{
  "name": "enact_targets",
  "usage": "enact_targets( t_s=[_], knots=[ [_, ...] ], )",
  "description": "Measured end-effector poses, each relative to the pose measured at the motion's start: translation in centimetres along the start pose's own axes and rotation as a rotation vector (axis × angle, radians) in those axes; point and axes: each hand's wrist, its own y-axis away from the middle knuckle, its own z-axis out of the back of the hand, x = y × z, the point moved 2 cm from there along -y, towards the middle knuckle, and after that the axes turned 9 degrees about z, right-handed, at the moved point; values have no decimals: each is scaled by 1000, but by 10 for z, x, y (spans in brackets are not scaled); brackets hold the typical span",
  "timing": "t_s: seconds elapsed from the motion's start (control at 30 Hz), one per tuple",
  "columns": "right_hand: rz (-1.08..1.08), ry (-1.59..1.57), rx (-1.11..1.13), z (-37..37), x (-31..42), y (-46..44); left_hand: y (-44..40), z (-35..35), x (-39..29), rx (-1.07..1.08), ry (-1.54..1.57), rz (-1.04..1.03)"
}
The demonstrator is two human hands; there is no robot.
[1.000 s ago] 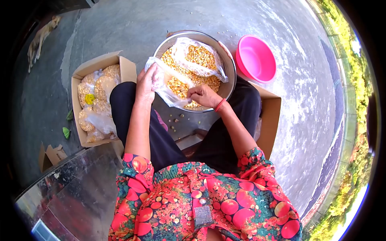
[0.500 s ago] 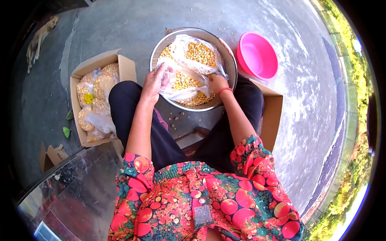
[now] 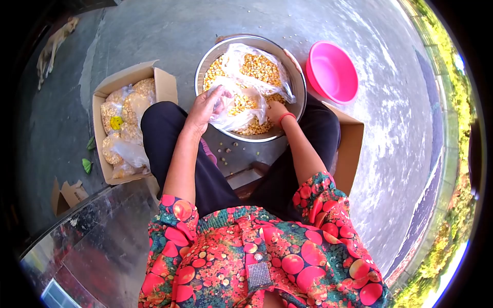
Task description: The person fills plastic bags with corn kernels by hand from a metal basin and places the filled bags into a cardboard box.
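A steel basin (image 3: 201, 66) between my knees holds loose yellow corn kernels (image 3: 255, 127) and clear plastic bags. One bag (image 3: 246, 115), partly filled with kernels, lies at the near side of the basin. My left hand (image 3: 208, 105) pinches its left edge, thumb and fingers together on the film. Another clear bag with kernels (image 3: 259, 69) rests behind it. My right hand (image 3: 276, 112), with a red band at the wrist, is curled down among the kernels beside the near bag's right edge. Its fingertips are hidden, so what they grip cannot be seen.
On the left stands a cardboard box (image 3: 96, 138) with several filled bags of corn (image 3: 140, 102). A pink tub (image 3: 333, 72) sits right of the basin. Another cardboard box (image 3: 351, 149) is beside my right knee. A dog (image 3: 53, 49) lies at the far left. Stray kernels dot the floor.
My left hand has drawn its fingers closer together on the bag's edge. The right hand has dipped slightly lower among the kernels. The whole view has shifted a little.
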Motion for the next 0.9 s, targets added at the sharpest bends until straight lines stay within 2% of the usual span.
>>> enact_targets(
  t_s=[0.03, 0.1, 0.13, 0.17, 0.23, 0.3, 0.37, 0.57, 0.6, 0.63, 0.7, 0.77, 0.87, 0.9],
  knots=[
    [-3, 1, -2, 3, 0, 2, 1, -1, -1, -10, -4, -6],
    [-415, -800, -25, 15, 1, 11, -1, -2, -1, -11, 9, -9],
    [-414, -1019, -59, 29, 15, 20, -2, -2, -1, -18, 21, -13],
    [-413, -1016, -59, 38, 23, 24, -3, -1, -1, -18, 24, -16],
    [-300, -1393, -197, 52, 38, 29, -5, 1, 0, -14, 75, -13],
    [-263, -1494, -208, 60, 46, 33, -6, 0, 3, -40, 124, 0],
    [-76, -1696, -138, 64, 49, 30, -7, 0, 5, -68, 172, 11],
    [63, -1646, -3, 61, 89, 22, -10, 3, 18, 40, 79, 5],
    [-13, -1577, -15, 58, 100, 21, -10, 4, 18, 41, 68, 20],
    [-88, -1507, -27, 55, 111, 22, -8, 2, 17, 39, 65, 21],
    [-31, -1581, -33, 33, 117, 18, -3, -1, 13, -22, 108, 10],
    [27, -1493, 49, 23, 110, 16, -2, -3, 8, -66, 175, -1],
    [54, -822, 113, 32, 99, 28, -5, 4, 5, -129, 244, -33],
    [48, -822, 112, 33, 88, 30, -7, 8, 3, -147, 246, -54]
  ],
)
